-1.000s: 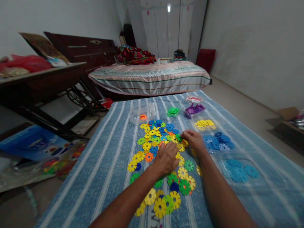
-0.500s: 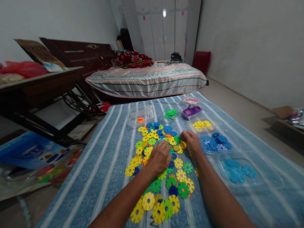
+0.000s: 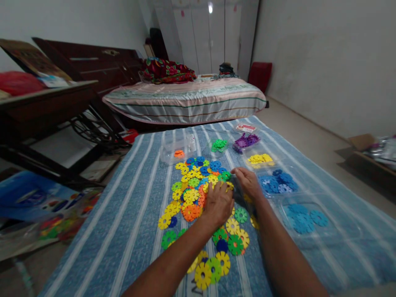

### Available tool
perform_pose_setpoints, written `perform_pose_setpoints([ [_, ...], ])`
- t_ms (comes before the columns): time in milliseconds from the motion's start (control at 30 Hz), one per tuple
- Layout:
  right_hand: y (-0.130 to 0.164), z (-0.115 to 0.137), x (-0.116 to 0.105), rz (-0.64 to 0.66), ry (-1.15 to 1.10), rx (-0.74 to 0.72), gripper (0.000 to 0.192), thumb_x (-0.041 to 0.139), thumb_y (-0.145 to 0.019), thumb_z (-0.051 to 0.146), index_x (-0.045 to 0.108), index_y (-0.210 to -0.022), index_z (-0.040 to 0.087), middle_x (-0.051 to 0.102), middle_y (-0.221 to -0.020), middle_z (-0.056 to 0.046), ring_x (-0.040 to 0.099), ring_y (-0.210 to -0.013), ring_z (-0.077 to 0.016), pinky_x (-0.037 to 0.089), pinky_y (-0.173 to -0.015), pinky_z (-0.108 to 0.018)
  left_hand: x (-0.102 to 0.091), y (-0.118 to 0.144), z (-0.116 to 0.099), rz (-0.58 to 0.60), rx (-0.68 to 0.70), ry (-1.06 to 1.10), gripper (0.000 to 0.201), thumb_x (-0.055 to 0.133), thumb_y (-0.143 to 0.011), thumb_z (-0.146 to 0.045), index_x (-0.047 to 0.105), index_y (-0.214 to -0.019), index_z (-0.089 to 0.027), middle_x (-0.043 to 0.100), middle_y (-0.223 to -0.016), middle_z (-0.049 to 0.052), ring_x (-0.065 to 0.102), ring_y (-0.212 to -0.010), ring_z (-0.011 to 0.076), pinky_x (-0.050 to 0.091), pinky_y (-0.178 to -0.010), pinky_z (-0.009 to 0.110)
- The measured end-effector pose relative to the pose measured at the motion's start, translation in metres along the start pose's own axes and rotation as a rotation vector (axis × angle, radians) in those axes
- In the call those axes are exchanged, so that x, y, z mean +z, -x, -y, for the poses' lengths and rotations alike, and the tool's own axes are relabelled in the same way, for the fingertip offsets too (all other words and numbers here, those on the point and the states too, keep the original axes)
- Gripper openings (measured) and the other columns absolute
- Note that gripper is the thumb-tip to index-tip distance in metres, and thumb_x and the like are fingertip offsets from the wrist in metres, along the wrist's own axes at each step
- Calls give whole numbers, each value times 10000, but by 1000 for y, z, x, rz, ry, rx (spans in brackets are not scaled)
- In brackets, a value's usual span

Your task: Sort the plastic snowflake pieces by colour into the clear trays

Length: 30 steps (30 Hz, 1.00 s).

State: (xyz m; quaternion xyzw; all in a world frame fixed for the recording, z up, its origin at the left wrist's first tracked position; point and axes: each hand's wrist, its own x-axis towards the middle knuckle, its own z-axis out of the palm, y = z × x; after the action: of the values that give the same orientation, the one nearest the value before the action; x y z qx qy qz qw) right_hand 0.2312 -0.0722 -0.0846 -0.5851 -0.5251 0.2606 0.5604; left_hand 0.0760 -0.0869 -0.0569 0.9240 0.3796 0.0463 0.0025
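Note:
A loose pile of flower-shaped plastic discs (image 3: 190, 195) in yellow, green, orange and blue spreads over the striped cloth. My left hand (image 3: 219, 202) lies palm down on the pile, fingers stretched and slightly apart. Its fingertips touch a yellow disc (image 3: 229, 185) that they partly cover. At the pile's right edge my right hand (image 3: 248, 182) is closed, thumb and fingers curled together near a green disc (image 3: 225, 175). What those fingers hold, if anything, is hidden. Several yellow discs show in part under my right hand and forearm, one yellow disc (image 3: 254, 222) among them.
Clear plastic boxes stand on the right: light blue discs (image 3: 301, 218), darker blue discs (image 3: 280, 181), yellow discs (image 3: 260, 160), purple pieces (image 3: 246, 141). Green pieces (image 3: 219, 144) and a box with orange pieces (image 3: 178, 153) sit behind the pile. A bed (image 3: 185, 101) stands beyond.
My left hand has slid right and slightly forward, uncovering orange discs on its left. Yellow discs between my hands are now partly covered or shifted. My right hand stays almost in place.

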Motion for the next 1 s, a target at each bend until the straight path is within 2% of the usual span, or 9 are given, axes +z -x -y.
perform_pose_setpoints([
  [67, -1, 0, -1, -4, -4, -6, 403, 464, -870, 509, 691, -777, 189, 675, -787, -23, 605, -834, -201, 446, -743, -284, -6, 3, -5, -20, -51, -14, 250, 496, -924, -299, 641, -1045, -134, 603, -1188, 152, 472, -1225, 318, 299, -1095, 553],
  [100, -1, 0, -2, -6, -7, -8, 401, 464, -872, 507, 690, -778, 189, 678, -792, -23, 607, -846, -203, 447, -754, -286, -8, 4, -11, -15, -32, 4, 249, 501, -922, -307, 643, -1028, -133, 604, -1180, 154, 475, -1220, 316, 311, -1092, 538],
  [200, -1, 1, -5, -12, -30, -4, 395, 463, -878, 499, 692, -793, 189, 689, -809, -26, 612, -875, -207, 448, -787, -293, -5, 5, -32, 65, 160, 112, 296, 546, -890, -391, 632, -1041, -151, 603, -1180, 133, 469, -1218, 303, 342, -1078, 511],
  [267, -1, 2, -8, 1, -45, -3, 387, 467, -880, 491, 697, -811, 187, 699, -830, -31, 615, -889, -208, 448, -807, -297, 3, 5, -46, 115, 265, 154, 429, 583, -845, -455, 601, -1133, -137, 579, -1237, 141, 439, -1248, 313, 333, -1083, 521],
  [367, 0, 6, -11, 50, -33, -10, 368, 485, -869, 480, 703, -811, 189, 703, -841, -31, 616, -882, -207, 448, -806, -296, 14, 7, -59, 140, 290, 154, 587, 597, -813, -487, 537, -1251, -100, 504, -1355, 180, 391, -1294, 336, 309, -1090, 547],
  [467, 1, 7, -10, 98, 9, 3, 357, 505, -849, 478, 699, -773, 189, 687, -795, -24, 604, -823, -198, 445, -751, -284, 18, 8, -60, 133, 268, 137, 443, 520, -883, -401, 566, -1221, -118, 545, -1307, 159, 437, -1248, 318, 317, -1080, 550],
  [700, 2, -2, 1, 56, 16, 50, 349, 520, -821, 478, 676, -731, 179, 618, -672, -2, 545, -678, -163, 406, -641, -262, 11, 14, -37, 14, 211, 111, 228, 446, -944, -278, 618, -1026, -153, 640, -1107, 104, 535, -1115, 277, 352, -1047, 539],
  [867, 0, -12, 8, -22, 50, 57, 381, 498, -829, 502, 656, -699, 180, 568, -621, 5, 515, -639, -158, 378, -609, -267, 11, 35, -3, -46, 123, 174, 191, 469, -944, -225, 594, -1080, -178, 617, -1263, 102, 528, -1208, 255, 344, -1064, 542],
  [1000, -1, -16, 13, -64, 60, 62, 394, 489, -834, 515, 644, -692, 183, 532, -600, 12, 488, -622, -152, 360, -599, -269, 10, 56, 24, -116, 66, 199, 196, 486, -925, -176, 607, -1079, -188, 650, -1216, 102, 567, -1171, 237, 358, -1067, 520],
])
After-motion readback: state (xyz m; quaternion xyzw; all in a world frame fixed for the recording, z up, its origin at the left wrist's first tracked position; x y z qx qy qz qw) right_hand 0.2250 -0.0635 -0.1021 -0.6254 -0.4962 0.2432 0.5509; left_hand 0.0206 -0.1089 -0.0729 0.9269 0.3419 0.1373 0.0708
